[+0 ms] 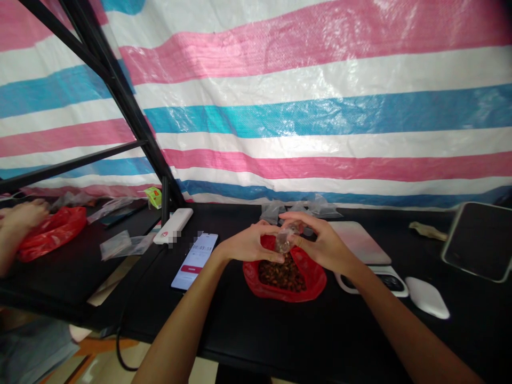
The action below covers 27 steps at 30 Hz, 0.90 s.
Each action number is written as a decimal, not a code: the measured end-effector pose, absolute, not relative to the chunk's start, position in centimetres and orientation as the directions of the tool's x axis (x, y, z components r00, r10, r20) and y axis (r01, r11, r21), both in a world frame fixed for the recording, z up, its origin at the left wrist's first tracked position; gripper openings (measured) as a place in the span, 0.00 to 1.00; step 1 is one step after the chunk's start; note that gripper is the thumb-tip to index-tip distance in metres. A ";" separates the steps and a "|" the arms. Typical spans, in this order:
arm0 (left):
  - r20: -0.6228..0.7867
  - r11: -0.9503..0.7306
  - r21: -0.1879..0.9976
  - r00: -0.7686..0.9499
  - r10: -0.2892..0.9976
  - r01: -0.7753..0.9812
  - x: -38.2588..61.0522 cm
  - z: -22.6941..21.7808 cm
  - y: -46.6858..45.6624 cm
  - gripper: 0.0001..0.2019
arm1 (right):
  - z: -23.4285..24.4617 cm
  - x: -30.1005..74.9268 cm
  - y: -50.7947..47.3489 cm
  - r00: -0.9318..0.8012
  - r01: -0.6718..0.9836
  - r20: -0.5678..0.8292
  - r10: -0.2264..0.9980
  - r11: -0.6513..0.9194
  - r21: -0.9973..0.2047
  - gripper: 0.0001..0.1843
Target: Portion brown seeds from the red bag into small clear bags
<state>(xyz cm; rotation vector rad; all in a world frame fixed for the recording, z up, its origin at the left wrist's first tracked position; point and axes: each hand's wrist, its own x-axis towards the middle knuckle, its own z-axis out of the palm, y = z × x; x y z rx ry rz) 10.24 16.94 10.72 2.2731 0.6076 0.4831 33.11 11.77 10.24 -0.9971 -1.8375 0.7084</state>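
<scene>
1. Two hands work over the table center. The left hand (245, 245) comes in from the lower left, with fingers curled and fingertips pinching the bunched top of a small clear plastic bag (285, 240). The right hand (320, 240) is curved in from the other side and pinches the same bag from the right.
2. The clear plastic bag is held up between both hands, just above the mouth of the red plastic bag (284, 282). Its contents cannot be made out.
3. The red plastic bag lies open on the black table (224, 341), its rim rolled back. It holds a heap of small brown pieces (282, 274), probably nuts or beans; too small to tell which.
4. A smartphone (194, 260) lies just left of the red plastic bag, its screen lit with a timer-style readout. A white power bank (173, 225) lies beyond it.
5. Behind the hands are more crumpled clear bags (294, 209). To the right are a pale pink pad (360, 241), a white oval object (427, 297) and a dark tablet-like panel (480, 241).
6. At the far left, a co-worker's hand (24, 216) rests on a second red bag (52, 233), with loose clear bags (124, 245) nearby on a separate black surface.
7. A striped pink, white and blue tarp (304, 122) hangs behind the table, with a black metal frame (120, 96) in front of it at left.
</scene>
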 end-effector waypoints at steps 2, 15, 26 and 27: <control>0.159 -0.637 0.724 0.834 0.528 0.265 10.3 10.7 16.9 0.28 | 10.2 33.2 11.8 -0.268 0.321 0.438 0.858 0.508 -0.799 0.21; 0.160 -0.585 0.785 0.845 0.510 0.205 10.7 10.1 17.2 0.21 | 10.1 33.3 12.0 -0.238 0.229 0.424 0.874 0.474 -0.850 0.24; 0.183 -0.514 0.853 0.868 0.461 0.093 11.2 11.1 16.6 0.13 | 10.2 33.1 12.1 -0.199 0.139 0.427 0.882 0.456 -0.879 0.24; 0.183 -0.512 0.854 0.866 0.465 0.094 11.2 11.1 16.6 0.14 | 10.2 33.1 12.1 -0.206 0.143 0.422 0.883 0.453 -0.880 0.24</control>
